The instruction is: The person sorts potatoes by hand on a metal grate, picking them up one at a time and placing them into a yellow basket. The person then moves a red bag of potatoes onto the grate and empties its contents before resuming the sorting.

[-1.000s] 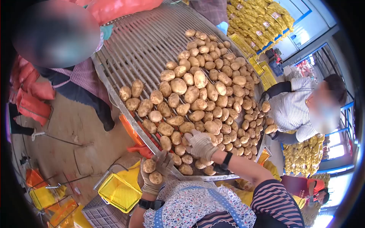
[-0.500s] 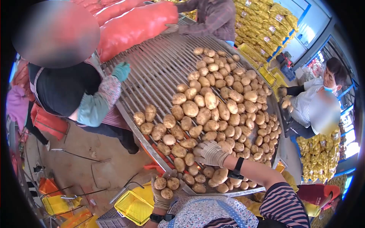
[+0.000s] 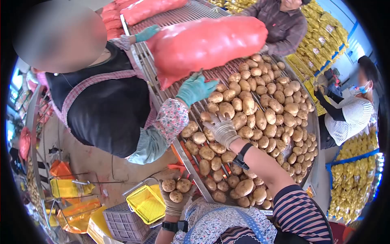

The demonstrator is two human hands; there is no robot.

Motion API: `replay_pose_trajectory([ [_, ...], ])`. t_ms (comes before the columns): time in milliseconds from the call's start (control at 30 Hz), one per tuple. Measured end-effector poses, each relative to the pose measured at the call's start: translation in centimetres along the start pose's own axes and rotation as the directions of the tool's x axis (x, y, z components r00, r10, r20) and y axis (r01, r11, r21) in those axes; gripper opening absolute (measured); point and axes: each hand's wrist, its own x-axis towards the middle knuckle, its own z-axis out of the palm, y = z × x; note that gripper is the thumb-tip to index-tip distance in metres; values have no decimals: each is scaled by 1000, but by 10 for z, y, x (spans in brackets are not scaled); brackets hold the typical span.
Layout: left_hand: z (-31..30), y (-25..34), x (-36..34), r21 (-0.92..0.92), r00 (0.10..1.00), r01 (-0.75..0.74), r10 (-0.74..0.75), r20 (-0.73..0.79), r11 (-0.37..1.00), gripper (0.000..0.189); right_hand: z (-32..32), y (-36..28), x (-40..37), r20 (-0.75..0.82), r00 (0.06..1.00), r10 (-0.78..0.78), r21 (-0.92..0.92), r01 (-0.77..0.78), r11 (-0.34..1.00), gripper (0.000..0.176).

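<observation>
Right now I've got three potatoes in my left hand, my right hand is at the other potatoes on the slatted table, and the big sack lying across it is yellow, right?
Not quite: the big sack is red, as the head view shows. Your left hand does hold three potatoes, and your right hand is at the others.

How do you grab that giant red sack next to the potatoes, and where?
I'd take the red sack low at its two ends, one person on each side of the metal bars. It's long and stretches across them, and its fat, bulging middle looks too wide to grip.
</observation>
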Motion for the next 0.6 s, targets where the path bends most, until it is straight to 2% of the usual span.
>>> replay_pose_trajectory([
  [33,1,-2,-8,-188,997,29,-41,-61,982,75,5,-2,-3,-15,1000,-16,10,16,1000,55],
  [67,1,-7,-17,-372,989,46,-94,-113,927,74,14,-6,-10,-108,992,-59,115,72,991,54],
  [100,-1,-14,-29,-361,989,30,-81,-125,932,74,22,-12,-22,-200,976,-88,217,131,967,53],
  [133,-5,-22,-43,-336,993,-1,-39,-113,942,72,24,-25,-40,-273,949,-160,242,228,943,51],
  [167,-8,-28,-56,-309,995,-31,2,-96,951,71,34,-33,-61,-201,932,-301,289,350,891,54],
  [233,-2,-44,-85,-266,995,-71,48,-90,961,65,49,-46,-112,-228,893,-389,164,429,888,56],
  [267,-6,-52,-101,-257,988,-107,73,-139,961,65,53,-41,-126,-234,890,-391,171,433,885,56],
  [333,-6,-71,-128,-207,971,-176,136,-196,962,63,43,-23,-152,-11,938,-345,330,329,885,60],
  [433,-13,-94,-160,-205,958,-232,187,-217,951,60,35,27,-195,22,866,-499,120,493,862,47],
  [467,-17,-105,-168,-213,948,-265,214,-234,940,58,32,35,-202,30,863,-505,121,498,859,47],
  [533,-20,-120,-186,-171,934,-296,248,-256,940,57,6,44,-216,176,868,-465,69,460,885,36],
  [567,-22,-126,-193,-122,922,-323,284,-262,938,55,-17,43,-223,267,862,-432,-21,453,891,33],
  [600,-20,-131,-199,-167,913,-334,274,-302,928,53,-22,42,-232,188,867,-461,27,465,885,33],
])
